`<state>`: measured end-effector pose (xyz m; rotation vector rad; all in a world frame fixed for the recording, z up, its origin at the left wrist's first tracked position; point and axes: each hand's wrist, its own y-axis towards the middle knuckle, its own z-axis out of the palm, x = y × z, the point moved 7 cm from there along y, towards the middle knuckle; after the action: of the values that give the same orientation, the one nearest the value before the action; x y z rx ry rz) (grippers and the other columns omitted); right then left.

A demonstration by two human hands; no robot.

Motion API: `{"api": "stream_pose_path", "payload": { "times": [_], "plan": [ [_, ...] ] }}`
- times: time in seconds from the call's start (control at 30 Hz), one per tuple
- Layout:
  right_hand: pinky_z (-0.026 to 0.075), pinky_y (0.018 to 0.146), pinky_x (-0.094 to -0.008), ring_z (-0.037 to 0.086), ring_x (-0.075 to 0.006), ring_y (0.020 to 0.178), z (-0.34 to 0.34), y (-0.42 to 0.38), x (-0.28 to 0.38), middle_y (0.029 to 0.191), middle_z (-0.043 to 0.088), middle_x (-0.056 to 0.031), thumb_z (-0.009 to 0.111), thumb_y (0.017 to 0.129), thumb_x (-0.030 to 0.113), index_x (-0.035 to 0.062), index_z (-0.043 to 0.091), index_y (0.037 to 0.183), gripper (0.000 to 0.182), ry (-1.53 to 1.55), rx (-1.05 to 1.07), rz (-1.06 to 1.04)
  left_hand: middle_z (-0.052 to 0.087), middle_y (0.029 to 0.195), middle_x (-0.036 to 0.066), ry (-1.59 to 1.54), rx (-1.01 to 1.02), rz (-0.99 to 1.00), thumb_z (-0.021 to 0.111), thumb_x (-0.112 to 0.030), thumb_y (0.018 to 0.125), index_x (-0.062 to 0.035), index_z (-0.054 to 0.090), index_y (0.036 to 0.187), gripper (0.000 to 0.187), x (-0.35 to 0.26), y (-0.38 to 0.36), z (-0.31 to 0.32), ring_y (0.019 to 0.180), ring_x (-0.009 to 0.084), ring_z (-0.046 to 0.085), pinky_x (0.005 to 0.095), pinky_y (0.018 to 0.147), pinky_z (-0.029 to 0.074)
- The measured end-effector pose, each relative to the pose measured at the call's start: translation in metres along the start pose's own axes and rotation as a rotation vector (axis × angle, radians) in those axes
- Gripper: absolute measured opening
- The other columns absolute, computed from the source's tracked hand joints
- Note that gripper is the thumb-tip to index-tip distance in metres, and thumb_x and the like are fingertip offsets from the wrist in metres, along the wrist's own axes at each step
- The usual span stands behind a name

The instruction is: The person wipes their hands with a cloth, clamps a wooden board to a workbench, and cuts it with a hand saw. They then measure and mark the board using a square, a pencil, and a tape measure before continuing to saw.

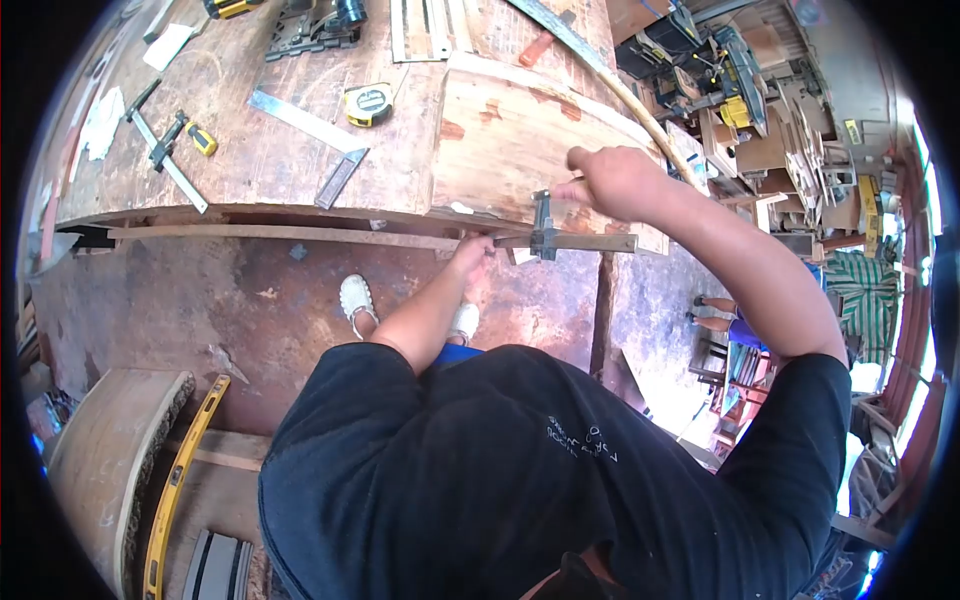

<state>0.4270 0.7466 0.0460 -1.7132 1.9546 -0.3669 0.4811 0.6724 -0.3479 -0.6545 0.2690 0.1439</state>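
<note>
A wooden board lies on the workbench, its near end at the bench edge. A metal clamp sits at that edge, across a narrow wooden strip. My right hand is closed over the board, its fingers at the upper end of the clamp. My left hand is low at the bench edge, left of the clamp. Its fingers are curled together near the strip's end; what they hold is hidden.
On the workbench lie a try square, a tape measure, another bar clamp and a long metal rule. A yellow spirit level leans by a curved wooden piece at lower left. Another person's legs show at right.
</note>
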Motion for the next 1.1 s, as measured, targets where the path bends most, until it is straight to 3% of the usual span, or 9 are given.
{"api": "stream_pose_path", "payload": {
  "times": [0.13,0.43,0.53,0.6,0.67,0.8,0.93,1.0,1.1],
  "plan": [
    [0.051,0.078,-0.0453,0.066,-0.0313,0.090,0.005,-0.016,0.024,0.094,0.065,-0.0139,0.059,0.088,0.036,0.0080,0.059,0.111,0.036,-0.490,-0.036,-0.547,0.055,0.098,0.008,-0.019,0.007,0.002,0.051,0.009,0.068,-0.0052,0.049,0.109,0.044,0.008,0.008,-0.008,0.081,0.0189,0.054,0.0283,0.061,0.047],
    [0.048,0.088,-0.0447,0.064,-0.0370,0.097,0.015,-0.001,-0.013,0.098,0.066,-0.0248,0.044,0.096,0.042,0.0011,0.064,0.108,0.047,0.310,0.093,0.223,0.056,0.070,0.010,0.006,0.030,0.115,0.053,0.000,0.074,0.0017,0.055,0.093,0.019,-0.002,0.001,0.003,0.059,0.0218,0.058,0.0294,0.055,0.050],
    [0.050,0.079,-0.0425,0.065,-0.0315,0.089,0.014,-0.014,-0.025,0.094,0.066,-0.0179,0.044,0.097,0.044,0.0050,0.057,0.118,0.046,0.425,-0.125,0.152,0.060,0.075,0.010,0.369,-0.166,0.020,0.056,-0.005,0.079,0.0009,0.058,0.099,0.021,-0.022,-0.038,0.006,0.068,0.0236,0.062,0.0299,0.068,0.052],
    [0.050,0.072,-0.0320,0.062,-0.0172,0.081,0.013,-0.039,-0.042,0.089,0.063,-0.0082,0.045,0.097,0.048,0.0090,0.047,0.132,0.053,0.871,-0.246,0.222,0.064,0.082,0.009,1.271,0.136,0.194,0.059,-0.011,0.082,0.0000,0.060,0.104,0.025,-0.043,-0.067,0.022,0.079,0.0227,0.064,0.0295,0.077,0.051],
    [0.047,0.066,-0.0229,0.056,-0.0081,0.074,0.023,-0.072,-0.049,0.083,0.058,-0.0030,0.046,0.098,0.047,0.0073,0.045,0.134,0.054,1.054,-0.449,0.144,0.065,0.087,0.009,1.279,0.183,0.135,0.059,-0.011,0.086,0.0019,0.061,0.106,0.024,-0.067,-0.118,0.052,0.085,0.0197,0.063,0.0310,0.079,0.050],
    [0.048,0.066,-0.0225,0.054,-0.0078,0.072,0.079,-0.107,-0.034,0.085,0.059,-0.0009,0.062,0.092,0.021,0.0052,0.050,0.128,0.041,1.698,-0.560,-0.109,0.065,0.090,0.006,0.748,0.156,0.978,0.060,-0.009,0.091,0.0018,0.059,0.110,0.021,-0.145,-0.200,0.180,0.084,0.0155,0.062,0.0293,0.078,0.050],
    [0.048,0.061,-0.0260,0.058,-0.0109,0.068,0.068,-0.119,0.006,0.079,0.060,-0.0038,0.076,0.079,0.019,0.0042,0.056,0.119,0.047,1.284,-0.808,-0.111,0.064,0.086,0.002,0.992,0.205,1.253,0.065,-0.010,0.089,-0.0002,0.057,0.105,0.021,-0.143,-0.165,0.252,0.080,0.0095,0.060,0.0261,0.073,0.050],
    [0.048,0.059,-0.0299,0.060,-0.0155,0.067,0.073,-0.114,0.012,0.078,0.060,-0.0067,0.076,0.079,0.022,0.0021,0.058,0.111,0.042,1.153,-0.840,0.042,0.061,0.082,0.000,0.757,0.191,0.853,0.072,-0.012,0.084,-0.0021,0.058,0.097,0.022,-0.133,-0.138,0.246,0.073,0.0067,0.055,0.0235,0.065,0.047],
    [0.049,0.057,-0.0403,0.063,-0.0308,0.063,0.059,-0.113,0.011,0.071,0.062,-0.0121,0.072,0.080,0.023,0.0075,0.058,0.102,0.031,0.953,-1.023,0.018,0.052,0.068,-0.005,0.906,0.159,0.880,0.078,-0.013,0.079,-0.0056,0.058,0.076,0.021,-0.142,-0.116,0.241,0.063,0.0047,0.046,0.0220,0.055,0.039]
  ]
}}
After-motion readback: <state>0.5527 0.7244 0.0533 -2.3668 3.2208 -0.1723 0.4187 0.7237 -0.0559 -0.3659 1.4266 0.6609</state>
